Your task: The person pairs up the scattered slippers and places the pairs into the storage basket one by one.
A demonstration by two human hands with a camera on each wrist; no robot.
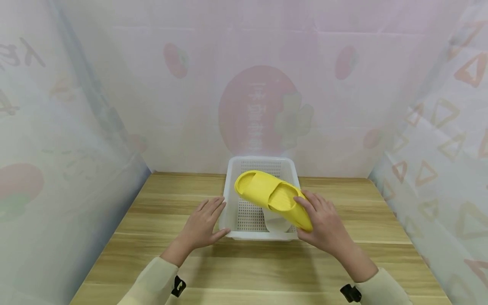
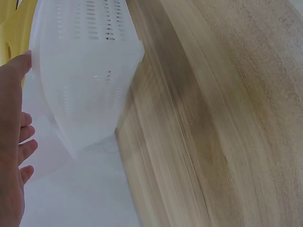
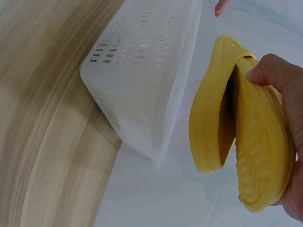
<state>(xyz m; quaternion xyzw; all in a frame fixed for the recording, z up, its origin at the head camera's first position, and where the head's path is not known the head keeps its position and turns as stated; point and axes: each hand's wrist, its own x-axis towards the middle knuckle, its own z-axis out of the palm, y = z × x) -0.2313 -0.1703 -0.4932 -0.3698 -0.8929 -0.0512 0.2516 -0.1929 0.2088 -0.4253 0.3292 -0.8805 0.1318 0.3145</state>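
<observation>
A yellow slipper (image 1: 259,188) hangs tilted over a white plastic basket (image 1: 259,235) with a perforated floor and sides. My right hand (image 1: 324,222) grips the slipper by its near right end. In the right wrist view, the thumb presses on the yellow slipper (image 3: 265,151) while the other fingers are mostly hidden behind it. At the basket's left side is my left hand (image 1: 203,222), fingers extended along the rim and thumb near the front corner. The left wrist view shows the thumb tip at the edge of the basket (image 2: 85,61). Below the slipper, a pale rounded object (image 1: 276,223) lies in the basket, partly covered.
The basket stands on a wood-grain table (image 1: 259,271), close to its back edge. Behind the table hangs a pale printed curtain (image 1: 190,106), with similar sheets at left and right. Each sleeve has a small black clip (image 1: 178,286) near the wrist.
</observation>
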